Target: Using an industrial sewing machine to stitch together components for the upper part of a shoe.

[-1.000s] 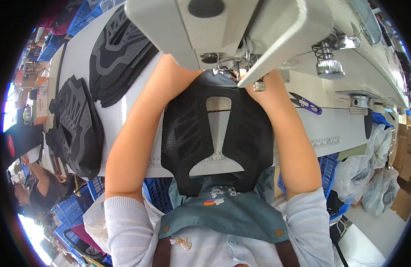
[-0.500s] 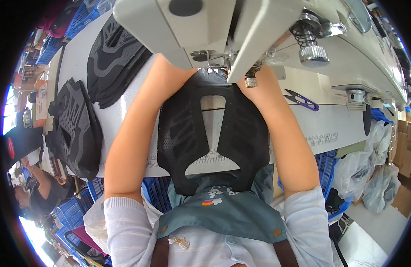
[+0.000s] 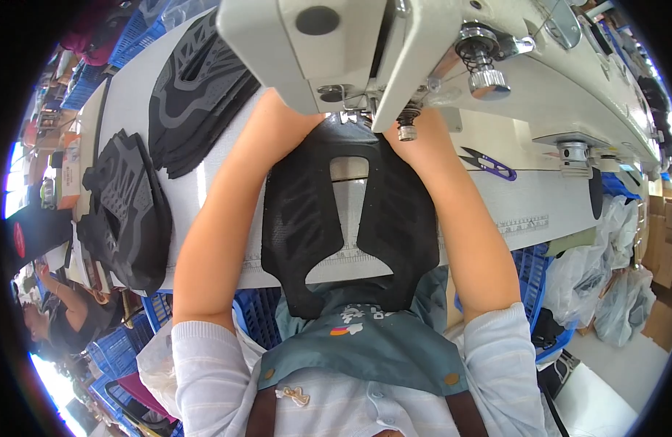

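A black shoe upper [image 3: 398,200] lies flat on the sewing table, its far end under the needle area of a white sewing machine [image 3: 307,54]. Its two near ends hang over the table edge onto my apron. My left hand [image 3: 288,120] rests at the upper's far left side, with the fingers mostly hidden behind the machine head. On the far right side my right hand [image 3: 416,138] touches the upper, its fingers likewise out of sight beneath the machine. How either hand's fingers are set cannot be made out.
Stacked grey-black shoe uppers [image 3: 197,95] lie at the far left, with another pile [image 3: 124,211] nearer. Purple thread snips [image 3: 489,164] lie right of my right arm. A ruler strip [image 3: 525,223] runs along the table front. Blue baskets [image 3: 529,273] stand below; a person [image 3: 66,306] sits at left.
The view has shifted slightly, so the machine head appears a little further right. My hands and the shoe upper keep nearly the same place under the machine.
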`<state>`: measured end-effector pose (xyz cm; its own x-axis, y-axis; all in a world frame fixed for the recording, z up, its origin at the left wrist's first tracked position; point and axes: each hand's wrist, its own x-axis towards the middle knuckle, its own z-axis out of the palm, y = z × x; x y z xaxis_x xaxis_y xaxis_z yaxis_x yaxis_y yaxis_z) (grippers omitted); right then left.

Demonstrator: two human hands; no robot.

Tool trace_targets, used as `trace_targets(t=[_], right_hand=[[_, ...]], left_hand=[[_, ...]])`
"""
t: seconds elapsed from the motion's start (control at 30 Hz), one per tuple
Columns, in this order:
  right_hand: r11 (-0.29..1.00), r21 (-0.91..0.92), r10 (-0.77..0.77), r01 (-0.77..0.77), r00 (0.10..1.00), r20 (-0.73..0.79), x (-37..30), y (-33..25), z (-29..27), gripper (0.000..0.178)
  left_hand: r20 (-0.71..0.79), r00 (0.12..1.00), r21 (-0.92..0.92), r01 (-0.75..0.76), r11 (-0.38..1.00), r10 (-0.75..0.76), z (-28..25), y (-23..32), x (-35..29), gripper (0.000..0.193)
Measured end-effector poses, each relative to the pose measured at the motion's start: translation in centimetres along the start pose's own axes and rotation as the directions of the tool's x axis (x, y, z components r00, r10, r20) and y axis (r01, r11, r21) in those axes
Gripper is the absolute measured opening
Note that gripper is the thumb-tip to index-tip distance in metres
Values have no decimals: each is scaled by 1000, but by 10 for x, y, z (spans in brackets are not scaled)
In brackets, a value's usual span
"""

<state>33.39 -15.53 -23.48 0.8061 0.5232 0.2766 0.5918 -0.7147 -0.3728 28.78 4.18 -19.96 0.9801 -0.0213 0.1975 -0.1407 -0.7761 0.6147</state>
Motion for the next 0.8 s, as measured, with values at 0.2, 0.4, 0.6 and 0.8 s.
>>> trace_targets(t=[0.2,0.4,0.6,0.8], right_hand=[[973,191,129,-133,991,30,-1,-3,-4,15],[901,298,288,-316,948,134,-25,-36,-30,28],[771,537,267,-342,939,216,-55,-44,-36,25],[734,613,228,-292,956,183,-69,-56,-51,24]], left_hand=[[28,999,-138,28,990,-25,6,-10,1,22],[236,947,-75,242,967,-219,-13,14,-29,25],[215,931,-159,330,931,-294,-18,36,-62,20],[149,943,-255,328,910,-298,-28,55,-81,23]])
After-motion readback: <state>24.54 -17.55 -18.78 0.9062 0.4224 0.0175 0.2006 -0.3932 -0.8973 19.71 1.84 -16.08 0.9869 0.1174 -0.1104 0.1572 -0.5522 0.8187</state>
